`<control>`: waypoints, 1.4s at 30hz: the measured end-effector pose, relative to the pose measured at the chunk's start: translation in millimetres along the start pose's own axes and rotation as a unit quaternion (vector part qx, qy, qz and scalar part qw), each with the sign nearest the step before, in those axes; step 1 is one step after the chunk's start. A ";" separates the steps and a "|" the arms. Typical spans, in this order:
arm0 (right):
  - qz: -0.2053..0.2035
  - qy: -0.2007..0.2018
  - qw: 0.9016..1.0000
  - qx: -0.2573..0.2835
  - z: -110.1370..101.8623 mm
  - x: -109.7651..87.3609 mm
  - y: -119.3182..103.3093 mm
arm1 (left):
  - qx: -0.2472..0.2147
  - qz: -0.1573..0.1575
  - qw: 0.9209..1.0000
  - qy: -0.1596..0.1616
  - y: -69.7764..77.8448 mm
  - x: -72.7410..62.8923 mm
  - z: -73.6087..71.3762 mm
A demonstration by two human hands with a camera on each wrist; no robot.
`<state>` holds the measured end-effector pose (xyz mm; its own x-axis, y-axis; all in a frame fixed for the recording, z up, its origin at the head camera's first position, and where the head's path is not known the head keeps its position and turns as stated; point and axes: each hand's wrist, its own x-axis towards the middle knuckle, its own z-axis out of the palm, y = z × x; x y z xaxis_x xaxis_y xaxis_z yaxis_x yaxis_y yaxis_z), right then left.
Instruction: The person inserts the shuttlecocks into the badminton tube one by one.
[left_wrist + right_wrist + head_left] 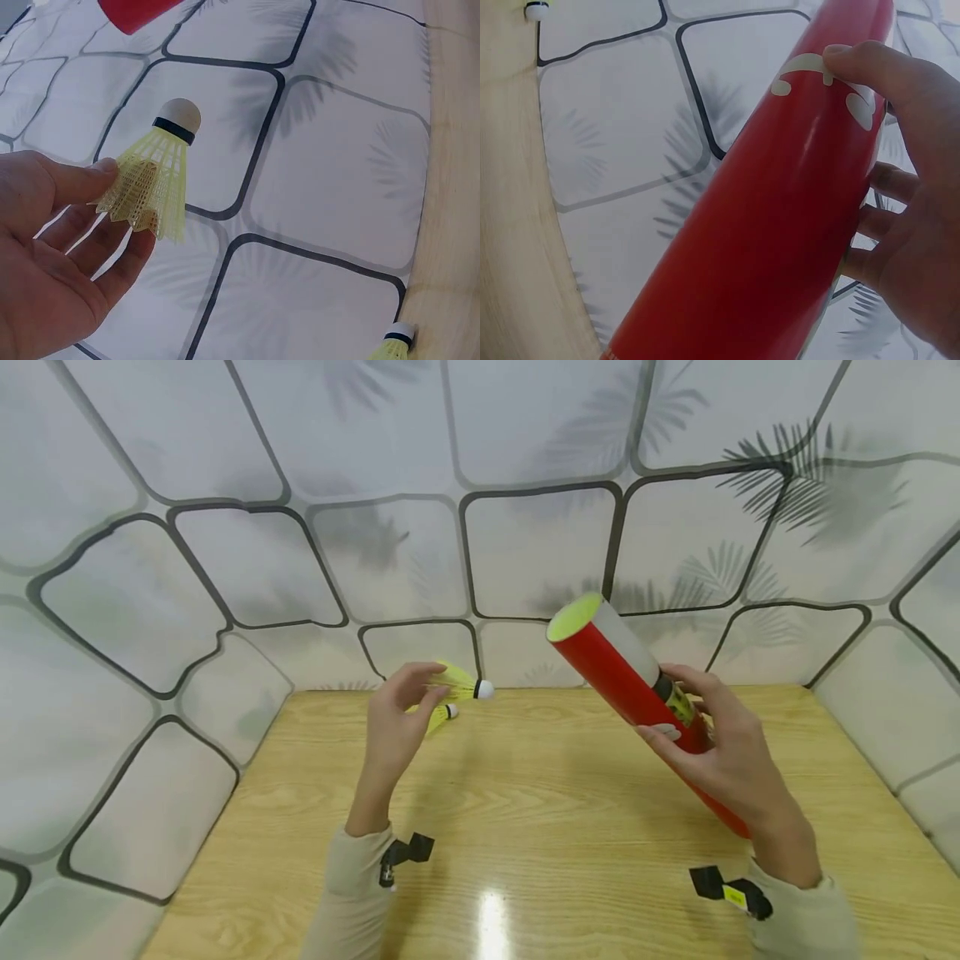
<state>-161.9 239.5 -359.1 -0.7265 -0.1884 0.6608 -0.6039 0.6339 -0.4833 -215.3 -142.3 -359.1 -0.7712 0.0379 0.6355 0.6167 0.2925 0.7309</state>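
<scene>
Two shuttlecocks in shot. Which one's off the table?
The held shuttlecock, pinched by its skirt in the left grip. The other shuttlecock lies on the table near its back edge, with nothing gripping it.

Shuttle (154, 180) in left hand (397, 718): plastic-looking, meshed; tip (180, 116) matt. Tube (618, 668) in right hand (727, 756): smooth, glossy. Table (562, 835) below grips: glossy wood grain (glare spot).
</scene>
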 end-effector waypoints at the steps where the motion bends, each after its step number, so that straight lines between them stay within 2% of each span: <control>1: -0.001 -0.004 1.000 -0.001 1.4 0.3 0.2 | -0.006 0.005 1.000 0.007 1.4 -0.3 -1.3; 5: -0.009 -0.013 1.000 -0.003 5.2 1.7 0.1 | -0.022 0.023 0.999 0.032 9.0 -0.3 -5.5; 13: -0.027 -0.028 0.999 0.012 14.6 2.2 -1.4 | -0.043 0.033 0.997 0.059 24.8 -0.7 -9.0; 23: -0.039 -0.053 0.997 0.031 24.7 2.4 -4.5 | -0.074 0.046 0.990 0.115 42.8 -3.4 -4.1; 33: -0.062 -0.073 0.995 0.025 34.8 3.2 -8.8 | -0.101 0.067 0.986 0.115 49.9 -7.4 6.8; 42: -0.077 -0.080 0.994 0.020 40.4 3.7 -10.2 | -0.084 0.084 0.989 0.090 49.4 -9.0 13.9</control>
<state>-171.7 202.0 -374.9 -0.6645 -0.3996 0.6315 -0.7229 0.5578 -0.4077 -180.1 -114.8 -332.1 -0.6237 -0.1018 0.7750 0.7635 0.1332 0.6319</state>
